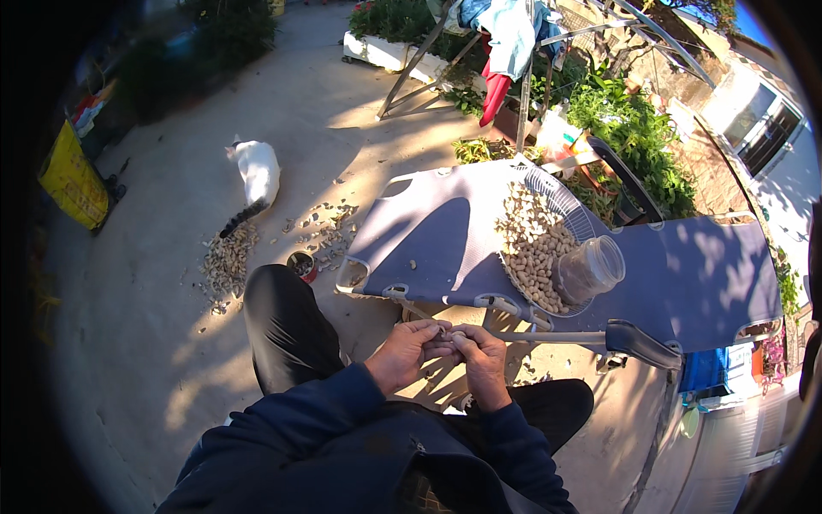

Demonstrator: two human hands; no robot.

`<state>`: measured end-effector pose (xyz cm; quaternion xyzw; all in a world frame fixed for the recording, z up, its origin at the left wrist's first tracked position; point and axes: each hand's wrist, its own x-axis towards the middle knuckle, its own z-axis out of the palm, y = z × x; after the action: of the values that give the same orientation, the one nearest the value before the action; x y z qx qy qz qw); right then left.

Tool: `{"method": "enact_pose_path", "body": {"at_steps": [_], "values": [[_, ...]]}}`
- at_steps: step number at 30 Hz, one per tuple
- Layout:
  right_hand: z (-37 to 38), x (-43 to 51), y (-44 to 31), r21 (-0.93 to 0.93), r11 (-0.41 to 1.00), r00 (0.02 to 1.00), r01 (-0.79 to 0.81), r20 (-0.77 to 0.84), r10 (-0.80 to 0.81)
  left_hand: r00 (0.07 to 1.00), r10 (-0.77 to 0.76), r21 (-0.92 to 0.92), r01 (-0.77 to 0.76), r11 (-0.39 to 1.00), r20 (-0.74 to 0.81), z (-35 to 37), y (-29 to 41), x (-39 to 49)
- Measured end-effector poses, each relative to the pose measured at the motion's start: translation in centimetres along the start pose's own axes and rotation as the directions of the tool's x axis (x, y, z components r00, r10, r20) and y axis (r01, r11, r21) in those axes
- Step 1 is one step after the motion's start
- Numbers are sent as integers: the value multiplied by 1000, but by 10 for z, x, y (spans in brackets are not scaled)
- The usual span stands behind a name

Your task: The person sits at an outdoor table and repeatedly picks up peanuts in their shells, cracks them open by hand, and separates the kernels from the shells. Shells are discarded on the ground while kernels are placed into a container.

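Note:
Both hands meet above my lap, just in front of the near edge of a blue fabric lounger [424, 238]. Between the fingertips of my left hand [409, 350] is a small reddish piece, which looks like a peanut kernel. My right hand [480, 360] pinches a pale peanut shell [458, 334] against it. On the lounger lies a clear plastic basket [562, 193] full of unshelled peanuts [530, 247]. A clear plastic jar [587, 270] leans among the peanuts at the basket's right side, with dark contents low in it.
A heap of empty shells [230, 260] lies on the concrete at left, beside a white cat [257, 170] with a dark tail. A small red tin [303, 265] stands near my left knee. The lounger's armrest [642, 344] juts out at right.

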<state>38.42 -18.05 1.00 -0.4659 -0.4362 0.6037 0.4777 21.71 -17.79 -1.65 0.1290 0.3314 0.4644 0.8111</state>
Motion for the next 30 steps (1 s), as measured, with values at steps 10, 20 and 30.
{"method": "enact_pose_path", "body": {"at_steps": [10,20,30], "values": [[-7,1,7,37,998,998,-44,-51,46,999,-30,20,30,999,22,2,2,-2],[-13,1,14,69,995,997,-66,-46,69,999,-31,49,29,998,45,5,4,-5],[-18,0,19,-699,706,992,109,117,-37,986,-7,721,-118,683,167,-16,-4,5]]}}
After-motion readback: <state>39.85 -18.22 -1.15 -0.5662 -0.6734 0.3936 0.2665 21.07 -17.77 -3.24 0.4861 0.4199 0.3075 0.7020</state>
